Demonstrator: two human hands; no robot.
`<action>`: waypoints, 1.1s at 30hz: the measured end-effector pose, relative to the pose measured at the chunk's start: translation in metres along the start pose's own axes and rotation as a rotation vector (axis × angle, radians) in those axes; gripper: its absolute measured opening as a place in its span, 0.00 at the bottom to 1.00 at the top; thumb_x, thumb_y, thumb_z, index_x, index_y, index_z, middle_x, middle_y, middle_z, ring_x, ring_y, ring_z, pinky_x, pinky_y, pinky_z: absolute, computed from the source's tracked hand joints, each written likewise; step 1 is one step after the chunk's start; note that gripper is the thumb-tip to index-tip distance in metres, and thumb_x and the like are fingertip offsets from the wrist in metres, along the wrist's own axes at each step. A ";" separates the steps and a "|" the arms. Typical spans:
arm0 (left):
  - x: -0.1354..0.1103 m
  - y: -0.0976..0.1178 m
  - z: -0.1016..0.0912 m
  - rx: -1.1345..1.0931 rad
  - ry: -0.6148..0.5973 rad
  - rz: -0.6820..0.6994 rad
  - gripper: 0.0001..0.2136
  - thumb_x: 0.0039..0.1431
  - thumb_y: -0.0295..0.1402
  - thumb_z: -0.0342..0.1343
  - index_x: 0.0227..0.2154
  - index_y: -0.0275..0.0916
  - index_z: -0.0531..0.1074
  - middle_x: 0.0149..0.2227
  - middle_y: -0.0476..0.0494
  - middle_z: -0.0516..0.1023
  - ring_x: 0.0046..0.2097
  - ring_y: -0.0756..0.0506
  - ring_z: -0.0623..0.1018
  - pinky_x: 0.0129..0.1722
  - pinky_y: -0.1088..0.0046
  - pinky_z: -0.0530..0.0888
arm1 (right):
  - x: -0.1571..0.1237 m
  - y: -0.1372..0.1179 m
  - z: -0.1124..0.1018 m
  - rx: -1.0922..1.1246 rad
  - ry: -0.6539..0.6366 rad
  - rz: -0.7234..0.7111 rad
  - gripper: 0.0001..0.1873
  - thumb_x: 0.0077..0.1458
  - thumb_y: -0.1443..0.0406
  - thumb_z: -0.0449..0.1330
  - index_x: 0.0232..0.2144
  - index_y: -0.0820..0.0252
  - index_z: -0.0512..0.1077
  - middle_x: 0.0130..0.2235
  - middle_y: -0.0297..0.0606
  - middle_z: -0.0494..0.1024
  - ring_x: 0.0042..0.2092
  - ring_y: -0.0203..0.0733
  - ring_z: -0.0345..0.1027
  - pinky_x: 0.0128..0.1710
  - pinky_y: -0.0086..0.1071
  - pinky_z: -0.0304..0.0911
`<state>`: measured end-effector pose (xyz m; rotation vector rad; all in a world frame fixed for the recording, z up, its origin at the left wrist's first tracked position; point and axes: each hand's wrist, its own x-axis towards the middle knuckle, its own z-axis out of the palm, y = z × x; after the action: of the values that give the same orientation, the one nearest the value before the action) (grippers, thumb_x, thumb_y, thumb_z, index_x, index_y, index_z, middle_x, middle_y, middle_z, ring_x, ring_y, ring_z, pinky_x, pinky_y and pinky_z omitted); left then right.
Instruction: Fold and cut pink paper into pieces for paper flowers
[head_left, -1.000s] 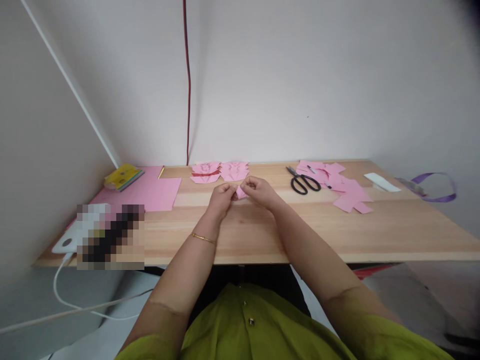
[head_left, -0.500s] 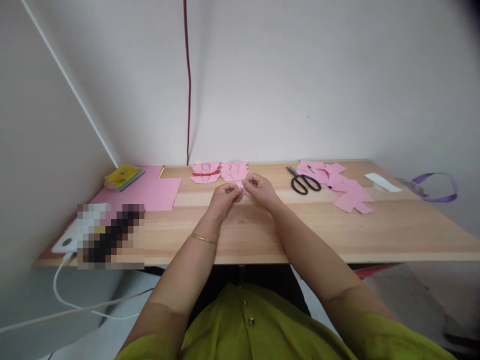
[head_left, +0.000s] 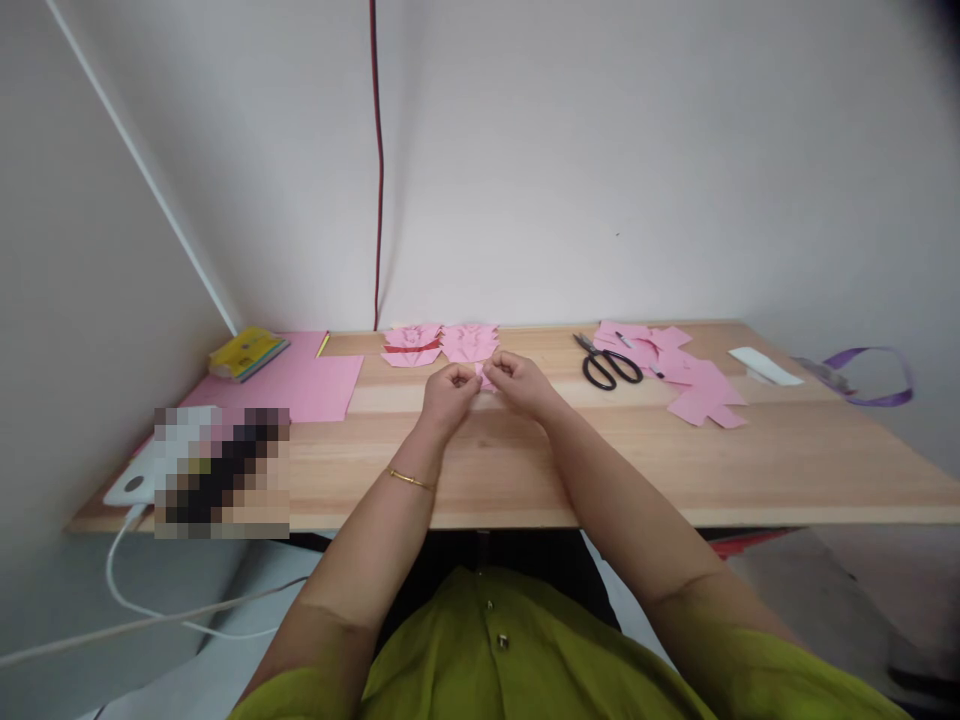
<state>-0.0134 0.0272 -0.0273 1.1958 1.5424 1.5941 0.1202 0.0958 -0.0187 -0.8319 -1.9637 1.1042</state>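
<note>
A small piece of pink paper (head_left: 486,384) is pinched between my two hands above the middle of the table. My left hand (head_left: 451,394) has its thumb and fingers closed on the paper's left side. From the right, my right hand (head_left: 517,382) grips it too, thumb and fingertips together. Most of the piece is hidden by my fingers. Just beyond my hands lie a cut and folded pink paper shape (head_left: 469,342) and a second one (head_left: 412,346) with a red strip across it.
Black-handled scissors (head_left: 607,362) lie right of my hands, beside pink paper scraps (head_left: 701,390) with a marker on them. Further right are a white strip (head_left: 765,366) and a purple band (head_left: 892,400). Pink sheets (head_left: 322,388) and a yellow packet (head_left: 246,354) lie left, near a white device (head_left: 131,487).
My fingertips have shifted slightly on the small pink paper, and my left fingers have curled in a little. The things on the table stay where they were.
</note>
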 end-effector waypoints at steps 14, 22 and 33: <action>0.001 -0.009 0.004 -0.261 -0.104 -0.141 0.11 0.41 0.35 0.64 0.25 0.35 0.71 0.21 0.51 0.71 0.24 0.53 0.69 0.27 0.76 0.64 | -0.001 -0.003 -0.001 0.091 -0.005 -0.004 0.11 0.49 0.58 0.57 0.25 0.61 0.67 0.27 0.31 0.67 0.29 0.33 0.57 0.32 0.29 0.54; -0.002 -0.004 0.002 -0.140 -0.114 -0.109 0.11 0.42 0.38 0.64 0.22 0.35 0.71 0.19 0.51 0.70 0.23 0.53 0.66 0.26 0.76 0.60 | -0.004 -0.006 0.000 0.120 -0.060 0.024 0.10 0.48 0.59 0.58 0.27 0.61 0.68 0.25 0.30 0.67 0.26 0.33 0.56 0.29 0.28 0.53; 0.000 -0.008 0.000 -0.027 -0.152 -0.051 0.10 0.45 0.37 0.62 0.22 0.36 0.70 0.19 0.52 0.69 0.22 0.54 0.64 0.25 0.77 0.60 | -0.005 -0.004 0.003 0.071 -0.061 -0.013 0.12 0.54 0.58 0.52 0.24 0.59 0.64 0.24 0.30 0.64 0.29 0.35 0.56 0.31 0.28 0.53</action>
<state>-0.0146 0.0282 -0.0348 1.2238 1.4384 1.4518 0.1195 0.0889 -0.0171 -0.7555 -1.9652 1.1972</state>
